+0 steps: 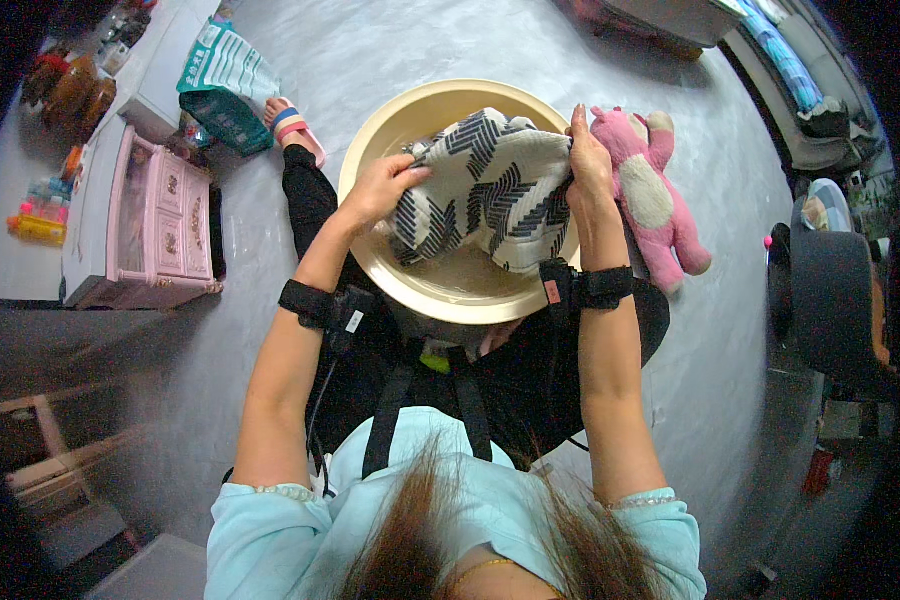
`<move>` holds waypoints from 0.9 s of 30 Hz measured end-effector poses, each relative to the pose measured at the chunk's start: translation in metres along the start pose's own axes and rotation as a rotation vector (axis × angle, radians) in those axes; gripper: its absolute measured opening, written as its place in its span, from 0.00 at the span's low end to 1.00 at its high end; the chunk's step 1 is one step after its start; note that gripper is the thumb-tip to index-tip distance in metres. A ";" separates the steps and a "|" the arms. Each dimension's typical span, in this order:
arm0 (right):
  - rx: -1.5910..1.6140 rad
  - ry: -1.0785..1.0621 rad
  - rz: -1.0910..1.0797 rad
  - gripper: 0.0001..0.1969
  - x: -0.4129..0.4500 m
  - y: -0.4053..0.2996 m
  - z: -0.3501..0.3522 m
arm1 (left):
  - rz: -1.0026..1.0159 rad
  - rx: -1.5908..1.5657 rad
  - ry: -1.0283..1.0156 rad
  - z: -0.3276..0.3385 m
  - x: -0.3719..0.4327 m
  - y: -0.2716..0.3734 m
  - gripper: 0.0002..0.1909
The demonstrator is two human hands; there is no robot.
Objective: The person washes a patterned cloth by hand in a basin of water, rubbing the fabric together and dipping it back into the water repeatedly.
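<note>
A cream plastic basin (450,309) with water in it stands on the floor before me. Above the water I hold a white cloth with a dark herringbone-like pattern (495,187), its lower folds hanging into the basin. My left hand (390,187) grips the cloth's left side between thumb and fingers. At its right side my right hand (591,161) is upright, fingers extended, with the cloth's edge at the thumb and palm. Just right of that hand, a pink plush bear with a cream belly (647,196) lies outside the basin.
A teal and white printed bag (229,90) stands beyond my slippered foot (294,124). To the left are a pink drawer cabinet (169,217) and a white tabletop bearing bottles. A dark chair (832,292) is at the right. Cables run from my black wrist straps.
</note>
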State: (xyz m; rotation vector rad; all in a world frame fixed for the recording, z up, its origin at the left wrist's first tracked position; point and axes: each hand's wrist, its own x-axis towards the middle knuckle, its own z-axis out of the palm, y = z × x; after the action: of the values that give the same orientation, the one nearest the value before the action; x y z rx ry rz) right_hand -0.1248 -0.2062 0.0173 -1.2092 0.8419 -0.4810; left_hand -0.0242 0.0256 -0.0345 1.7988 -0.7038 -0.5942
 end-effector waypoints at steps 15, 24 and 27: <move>-0.659 -0.280 -0.497 0.26 -0.014 0.042 0.017 | 0.025 0.429 0.440 0.055 0.019 0.043 0.14; 0.403 -0.366 0.067 0.20 -0.010 0.059 0.031 | 0.472 0.687 0.542 0.114 0.008 0.079 0.12; 0.248 -0.328 0.082 0.20 -0.004 0.073 0.029 | 0.487 0.713 0.597 0.107 0.018 0.075 0.13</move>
State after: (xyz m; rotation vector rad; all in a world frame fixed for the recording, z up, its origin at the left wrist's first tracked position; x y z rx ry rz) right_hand -0.1122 -0.1627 -0.0473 -0.9857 0.5313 -0.2992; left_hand -0.0987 -0.0767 0.0021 2.1703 -0.9444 0.5797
